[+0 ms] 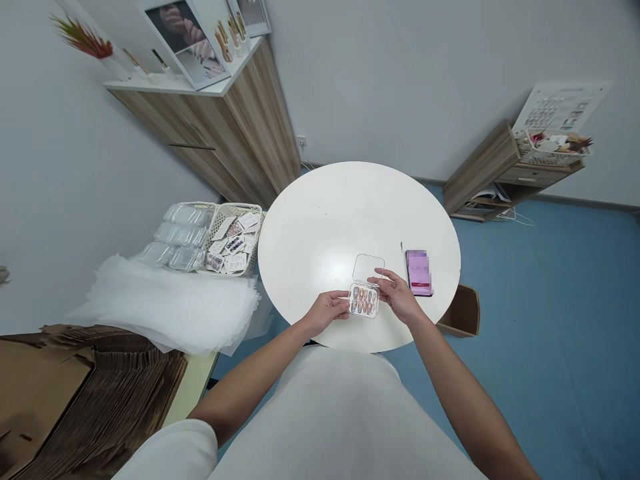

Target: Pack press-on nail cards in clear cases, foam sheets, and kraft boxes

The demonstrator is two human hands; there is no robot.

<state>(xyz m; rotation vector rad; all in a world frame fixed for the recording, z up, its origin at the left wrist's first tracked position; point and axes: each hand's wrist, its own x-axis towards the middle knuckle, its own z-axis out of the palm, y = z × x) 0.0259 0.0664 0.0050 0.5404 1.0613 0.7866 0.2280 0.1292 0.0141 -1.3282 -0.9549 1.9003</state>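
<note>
A small clear plastic case (pixel 363 300) with press-on nails in rows is held over the near part of the round white table (pixel 320 200). Its transparent lid (pixel 369 267) stands raised, hinged back on the far side. My left hand (pixel 328 312) pinches the case at its left edge. On the right side, my right hand (pixel 395 293) grips the case's edge near the hinge, its forefinger stretched over the lid. A phone with a pink screen (pixel 420 273) lies on the table to the right of my right hand.
Left of the table are a white basket of nail cards (pixel 233 240), stacked clear boxes (pixel 177 233), white translucent sheets (pixel 175 300) and flattened cardboard (pixel 125 380). An open brown box (pixel 461 312) sits below the table's right edge. Wooden cabinets (pixel 215 133) stand behind.
</note>
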